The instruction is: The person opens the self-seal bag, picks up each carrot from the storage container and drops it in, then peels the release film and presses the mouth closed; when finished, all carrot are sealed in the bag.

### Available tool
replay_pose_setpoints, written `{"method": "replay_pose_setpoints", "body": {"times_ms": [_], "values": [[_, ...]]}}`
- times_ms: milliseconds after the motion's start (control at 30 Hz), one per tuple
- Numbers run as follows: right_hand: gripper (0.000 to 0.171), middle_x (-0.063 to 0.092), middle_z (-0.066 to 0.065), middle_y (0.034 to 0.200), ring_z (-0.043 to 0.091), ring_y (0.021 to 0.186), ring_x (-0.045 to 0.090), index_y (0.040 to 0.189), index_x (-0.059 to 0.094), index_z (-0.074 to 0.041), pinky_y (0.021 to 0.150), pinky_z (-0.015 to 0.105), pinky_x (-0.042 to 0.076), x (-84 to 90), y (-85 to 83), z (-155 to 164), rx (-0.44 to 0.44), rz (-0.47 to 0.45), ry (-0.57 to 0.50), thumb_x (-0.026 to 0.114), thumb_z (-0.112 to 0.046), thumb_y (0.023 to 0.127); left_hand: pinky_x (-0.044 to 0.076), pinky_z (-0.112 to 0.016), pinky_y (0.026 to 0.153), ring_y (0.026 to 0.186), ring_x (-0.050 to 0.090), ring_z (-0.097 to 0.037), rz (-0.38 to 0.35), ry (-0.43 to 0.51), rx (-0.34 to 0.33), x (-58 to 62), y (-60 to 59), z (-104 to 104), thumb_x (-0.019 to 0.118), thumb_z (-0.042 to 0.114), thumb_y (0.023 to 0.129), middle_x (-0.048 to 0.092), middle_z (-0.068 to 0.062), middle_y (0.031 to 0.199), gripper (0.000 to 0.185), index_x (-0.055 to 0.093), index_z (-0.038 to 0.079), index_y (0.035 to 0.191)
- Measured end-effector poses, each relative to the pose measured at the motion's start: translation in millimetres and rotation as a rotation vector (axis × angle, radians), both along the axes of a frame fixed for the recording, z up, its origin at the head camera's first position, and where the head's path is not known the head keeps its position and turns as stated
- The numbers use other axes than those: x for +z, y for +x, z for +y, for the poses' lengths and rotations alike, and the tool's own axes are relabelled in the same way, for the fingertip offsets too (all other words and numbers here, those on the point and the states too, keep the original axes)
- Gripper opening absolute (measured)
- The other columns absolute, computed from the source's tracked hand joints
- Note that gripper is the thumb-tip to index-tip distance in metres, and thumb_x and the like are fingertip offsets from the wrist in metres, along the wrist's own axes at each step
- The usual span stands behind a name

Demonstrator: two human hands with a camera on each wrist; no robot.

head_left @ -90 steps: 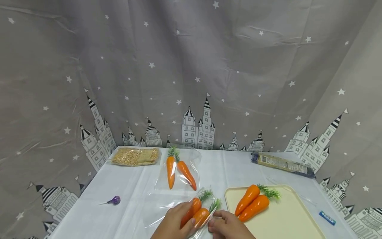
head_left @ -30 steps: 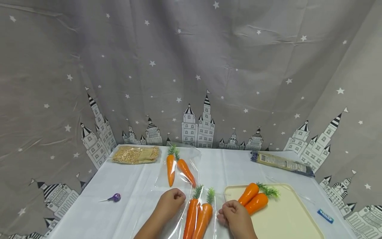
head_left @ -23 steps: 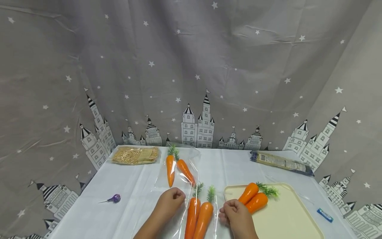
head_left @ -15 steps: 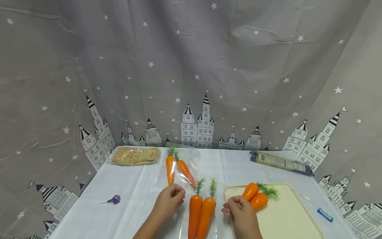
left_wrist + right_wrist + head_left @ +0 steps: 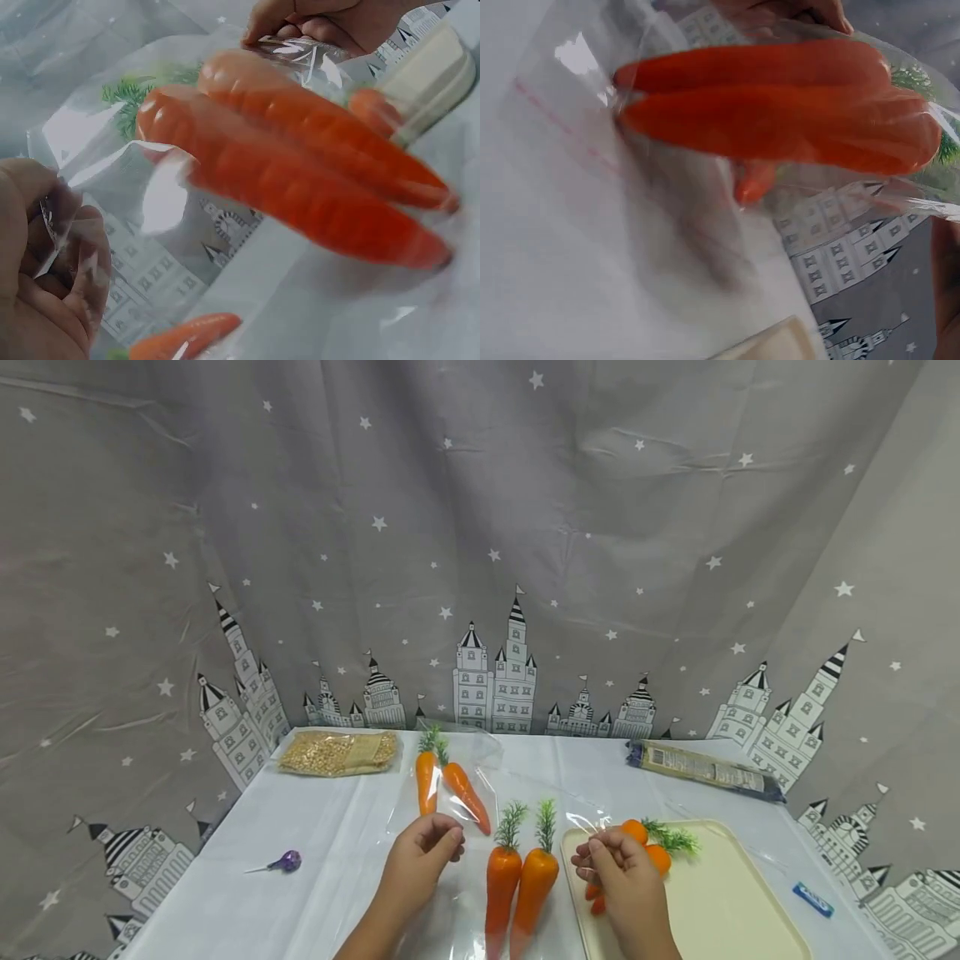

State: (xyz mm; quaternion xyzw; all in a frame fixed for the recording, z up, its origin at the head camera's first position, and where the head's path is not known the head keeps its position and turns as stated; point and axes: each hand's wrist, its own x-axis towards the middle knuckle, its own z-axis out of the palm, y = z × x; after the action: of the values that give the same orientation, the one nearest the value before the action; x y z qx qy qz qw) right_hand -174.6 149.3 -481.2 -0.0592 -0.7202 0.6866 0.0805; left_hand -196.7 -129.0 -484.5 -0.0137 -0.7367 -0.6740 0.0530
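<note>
Two bright orange carrots (image 5: 502, 893) with green fronds lie side by side in a clear plastic bag (image 5: 163, 195), fronds pointing away from the person. At the bag's left side, the left hand (image 5: 412, 864) pinches the film between thumb and curled fingers. Over the left part of the tray, the right hand (image 5: 628, 877) pinches the bag's other side, with crinkled film showing at its fingertips. The film is stretched between the hands. Behind the left hand lies another clear bag holding two more carrots (image 5: 465, 789); the hand partly covers one of them.
A cream tray (image 5: 727, 893) at the right bears two carrots (image 5: 633, 831), partly hidden by the right hand. Farther off lie a bag of yellow kernels (image 5: 337, 752) and a long dark-ended packet (image 5: 705, 770). A purple lollipop (image 5: 287, 861) and small blue packet (image 5: 813, 899) lie at the sides.
The left hand has let go of the bagged carrots and moved to the bag's left side. The right hand has moved right, spreading the film. The carrots now point straighter, shifted slightly right.
</note>
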Motion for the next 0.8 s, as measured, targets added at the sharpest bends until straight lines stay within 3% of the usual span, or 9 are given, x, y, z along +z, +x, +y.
{"method": "replay_pose_setpoints", "body": {"times_ms": [200, 367, 567, 800], "values": [[0.017, 0.072, 0.020, 0.106, 0.018, 0.093, 0.077, 0.112, 0.063, 0.003, 0.081, 0.029, 0.064, 21.3, 4.7, 2, 0.020, 0.135, 0.040, 0.063, -0.013, 0.106, 0.061, -0.029, 0.078, 0.082, 0.068, -0.017, 0.077, 0.075, 0.009, 12.4, 10.6, 1, 0.071, 0.010, 0.099, 0.070, -0.011, 0.091, 0.011, 0.068, -0.001, 0.101], [0.013, 0.071, 0.019, 0.104, 0.020, 0.095, 0.076, 0.107, 0.064, 0.003, 0.084, 0.031, 0.064, 34.8, 6.8, 0, 0.029, 0.210, 0.039, 0.064, -0.010, 0.105, 0.061, -0.029, 0.082, 0.086, 0.069, -0.017, 0.159, 0.077, 0.029, 15.8, 15.7, 1, 0.071, 0.010, 0.099, 0.071, -0.010, 0.091, 0.009, 0.068, 0.002, 0.098], [0.010, 0.071, 0.018, 0.104, 0.020, 0.097, 0.076, 0.106, 0.064, 0.004, 0.087, 0.033, 0.063, 39.6, 5.8, -4, 0.032, 0.253, 0.012, 0.064, -0.006, 0.103, 0.060, -0.027, 0.081, 0.085, 0.069, -0.015, 0.219, 0.099, 0.025, 14.6, 15.8, 1, 0.069, 0.009, 0.100, 0.072, -0.007, 0.090, 0.009, 0.067, -0.001, 0.099], [0.014, 0.072, 0.016, 0.099, 0.025, 0.095, 0.076, 0.106, 0.064, 0.005, 0.086, 0.032, 0.064, 46.8, 7.0, -5, 0.027, 0.293, -0.008, 0.064, -0.009, 0.105, 0.062, -0.029, 0.085, 0.089, 0.072, -0.015, 0.248, 0.191, 0.014, 16.0, 15.8, 0, 0.067, 0.008, 0.101, 0.072, -0.005, 0.093, 0.016, 0.065, -0.007, 0.104]]}}
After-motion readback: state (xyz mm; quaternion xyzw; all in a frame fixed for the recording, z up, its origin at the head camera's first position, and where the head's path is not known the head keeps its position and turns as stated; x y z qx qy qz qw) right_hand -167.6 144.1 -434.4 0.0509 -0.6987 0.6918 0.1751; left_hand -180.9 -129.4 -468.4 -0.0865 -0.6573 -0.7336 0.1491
